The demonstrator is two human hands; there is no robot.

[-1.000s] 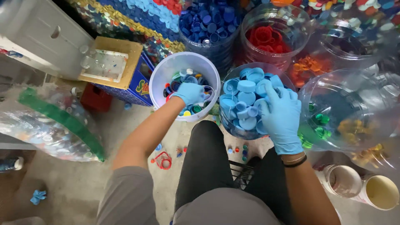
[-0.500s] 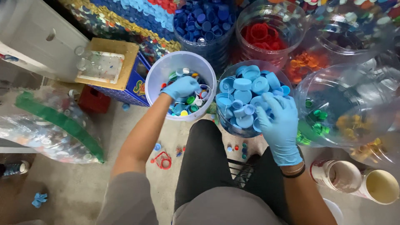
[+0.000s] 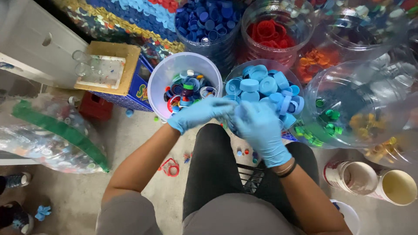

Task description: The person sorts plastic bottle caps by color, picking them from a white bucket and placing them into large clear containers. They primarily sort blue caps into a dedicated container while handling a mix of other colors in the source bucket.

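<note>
While the clear jar of light blue caps [image 3: 261, 87] already sits heaped to its rim, the white bucket [image 3: 162, 78] beside it holds only a shallow layer of mixed caps left to sort. The right hand [image 3: 260, 130] and left hand [image 3: 198, 114], both gloved, meet between them with fingers curled together; what they pinch cannot be told.

Only one view, worn on the head, looking steeply down past dark-trousered knees [image 3: 209, 174] onto the grey concrete floor [image 3: 130, 143]. Close enough to fill the middle with both blue-gloved hands, left hand [image 3: 198, 114] and right hand [image 3: 261, 130], meeting over the round white plastic bucket of mixed caps [image 3: 162, 78] and the clear jar of light-blue caps [image 3: 261, 85]. Farther clear jars cropped along the top and right edges.
</note>
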